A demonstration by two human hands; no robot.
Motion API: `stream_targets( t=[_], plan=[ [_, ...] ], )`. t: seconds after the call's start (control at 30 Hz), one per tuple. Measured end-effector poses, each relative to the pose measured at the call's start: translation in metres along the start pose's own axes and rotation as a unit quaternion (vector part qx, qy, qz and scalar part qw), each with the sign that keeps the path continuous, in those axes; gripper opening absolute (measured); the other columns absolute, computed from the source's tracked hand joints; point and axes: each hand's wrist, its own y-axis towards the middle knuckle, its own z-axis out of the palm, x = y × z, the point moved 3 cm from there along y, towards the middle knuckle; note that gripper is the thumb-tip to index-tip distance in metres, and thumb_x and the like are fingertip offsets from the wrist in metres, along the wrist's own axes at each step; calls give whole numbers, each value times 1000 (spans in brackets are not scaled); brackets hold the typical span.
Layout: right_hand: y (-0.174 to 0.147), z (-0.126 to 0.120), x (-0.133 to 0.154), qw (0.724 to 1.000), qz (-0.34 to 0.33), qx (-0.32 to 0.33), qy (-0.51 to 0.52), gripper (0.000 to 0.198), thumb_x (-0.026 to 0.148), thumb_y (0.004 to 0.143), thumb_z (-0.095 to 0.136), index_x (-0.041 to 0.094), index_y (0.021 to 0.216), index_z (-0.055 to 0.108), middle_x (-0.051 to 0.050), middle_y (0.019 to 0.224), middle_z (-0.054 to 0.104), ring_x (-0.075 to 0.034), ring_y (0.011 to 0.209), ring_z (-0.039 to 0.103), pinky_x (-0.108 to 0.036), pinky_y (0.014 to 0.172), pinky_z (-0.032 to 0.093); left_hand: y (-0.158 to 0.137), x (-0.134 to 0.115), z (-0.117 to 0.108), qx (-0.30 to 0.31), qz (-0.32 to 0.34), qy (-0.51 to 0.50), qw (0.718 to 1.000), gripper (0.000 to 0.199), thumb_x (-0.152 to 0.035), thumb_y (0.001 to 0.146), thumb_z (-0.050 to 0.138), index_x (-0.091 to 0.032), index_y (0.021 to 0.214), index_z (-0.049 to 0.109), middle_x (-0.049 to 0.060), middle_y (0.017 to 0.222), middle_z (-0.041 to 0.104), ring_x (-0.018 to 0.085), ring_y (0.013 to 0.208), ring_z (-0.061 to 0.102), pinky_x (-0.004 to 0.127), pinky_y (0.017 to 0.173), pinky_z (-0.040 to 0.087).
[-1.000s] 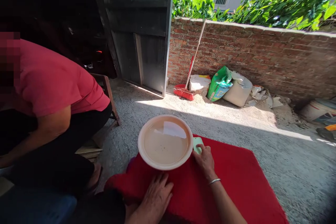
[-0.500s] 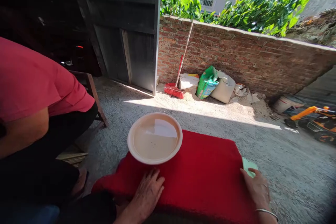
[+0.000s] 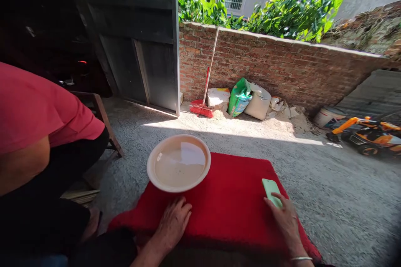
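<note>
A pale green smartphone (image 3: 272, 192) is over the right side of the red cloth (image 3: 234, 212). My right hand (image 3: 285, 217), with a bangle at its wrist, grips the phone's near end between thumb and fingers. On the cloth in front of the basin lies my left hand (image 3: 175, 219), palm down, fingers stretched out and holding nothing. Just beyond its fingertips stands a wide, pale pinkish basin (image 3: 151, 170) of water, with a few dark specks in it.
A person in a red shirt (image 3: 40, 108) sits at the left beside a wooden chair (image 3: 108, 125). Beyond the concrete floor are a dark metal door (image 3: 138, 46), a broom (image 3: 202, 110), a green sack (image 3: 239, 98), a brick wall (image 3: 282, 62) and a yellow toy excavator (image 3: 369, 135).
My right hand has brought the phone leftward, from the cloth's right edge to over the cloth. My left hand stays by the basin. The whole view has shifted slightly.
</note>
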Motion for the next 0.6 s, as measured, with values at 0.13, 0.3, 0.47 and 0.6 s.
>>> stream_targets(
  t=[0.13,0.3,0.47,0.6],
  plan=[
    [10,-27,-62,981,161,14,-107,59,67,73,40,21,102,65,-10,77,58,-37,86,63,-49,77,52,7,-3,-3,2,8,-8,1000,30,-12,94,48,-25,104,72,8,119,67,26,111,63,41,96,51],
    [-27,15,-4,987,104,70,-97,60,63,80,40,20,113,66,-15,100,56,-35,94,63,-47,80,53,14,-7,-7,7,7,-35,999,29,-13,95,44,-24,101,71,7,109,67,22,101,64,35,89,51],
    [-89,76,103,979,-93,181,30,29,37,86,56,26,111,65,-8,107,59,-25,98,65,-35,83,55,17,-7,-10,-16,1,-47,999,28,-15,96,44,-24,94,70,5,101,66,20,95,63,32,86,49],
    [-112,90,156,944,-207,258,-20,38,18,78,71,26,115,68,-9,114,64,-25,104,65,-34,89,55,19,-5,-13,-29,-10,-61,998,28,-15,97,44,-24,91,69,5,98,67,19,93,64,30,84,49]
  ],
)
